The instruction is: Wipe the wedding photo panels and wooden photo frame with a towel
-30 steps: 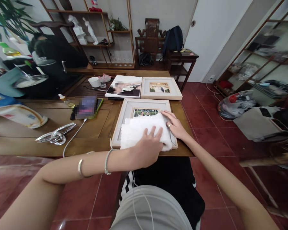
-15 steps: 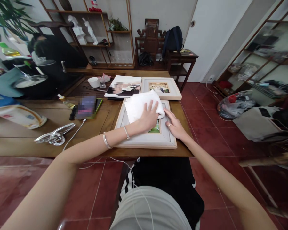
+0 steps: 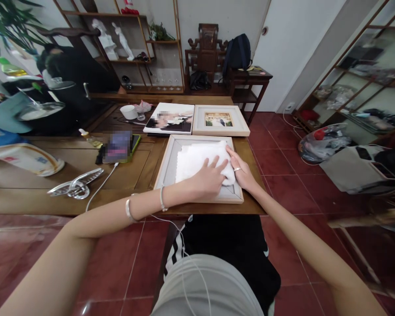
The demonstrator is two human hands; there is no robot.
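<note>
A pale wooden picture frame [image 3: 166, 175] lies flat at the table's front edge. A folded white cloth [image 3: 194, 160] is spread over its middle and hides the picture inside. My left hand [image 3: 210, 177] rests flat on the cloth with its fingers spread, pressing it near the frame's right side. At the right edge of the frame is my right hand [image 3: 243, 173], wearing a ring; its fingers hold the frame's side beside the cloth, and its thumb is partly hidden.
Behind lie a wedding photo panel [image 3: 171, 118] and another framed picture [image 3: 219, 119]. To the left are a phone [image 3: 118, 147] on a white cable, a silver hair clip [image 3: 75, 183], a dropper bottle [image 3: 90, 138] and a white cup [image 3: 129, 112]. A white cable hangs over my lap.
My left hand has slid the cloth toward me and slightly right, covering the part of the picture that showed. My right hand has shifted a little toward me along the frame's edge.
</note>
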